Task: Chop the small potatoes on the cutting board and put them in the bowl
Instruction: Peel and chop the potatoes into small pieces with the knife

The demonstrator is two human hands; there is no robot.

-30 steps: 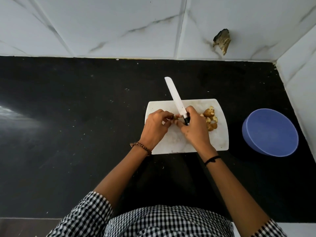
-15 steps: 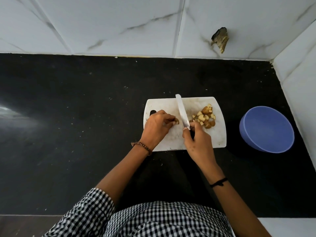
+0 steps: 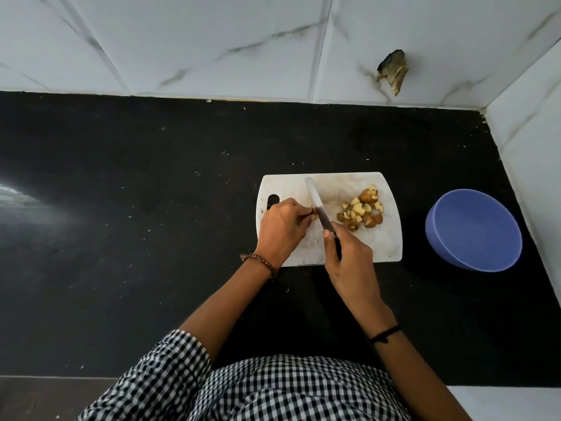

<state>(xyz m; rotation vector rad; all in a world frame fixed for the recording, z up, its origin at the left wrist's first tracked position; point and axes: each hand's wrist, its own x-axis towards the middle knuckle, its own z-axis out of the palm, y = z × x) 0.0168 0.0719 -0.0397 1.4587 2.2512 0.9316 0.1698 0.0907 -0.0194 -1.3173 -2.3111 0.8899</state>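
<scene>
Now your left hand (image 3: 282, 227) pinches a small potato piece (image 3: 314, 211) on the cutting board (image 3: 382, 244), just left of the knife (image 3: 318, 203). Your right hand (image 3: 352, 265) is wrapped round the handle, blade running from near-right to far-left. The chopped pile (image 3: 361, 211) lies right of the blade, the blue bowl (image 3: 473, 232) farther right on the counter (image 3: 151, 238).

The cutting board (image 3: 385, 244) lies on the countertop (image 3: 151, 208); the bowl (image 3: 473, 232) stands apart to its right. Chopped potato pieces (image 3: 361, 212) sit on the board's right part. The knife (image 3: 318, 208), in the right hand (image 3: 352, 262), crosses its middle, beside the potato bit (image 3: 314, 211) under the left hand (image 3: 282, 229).
</scene>
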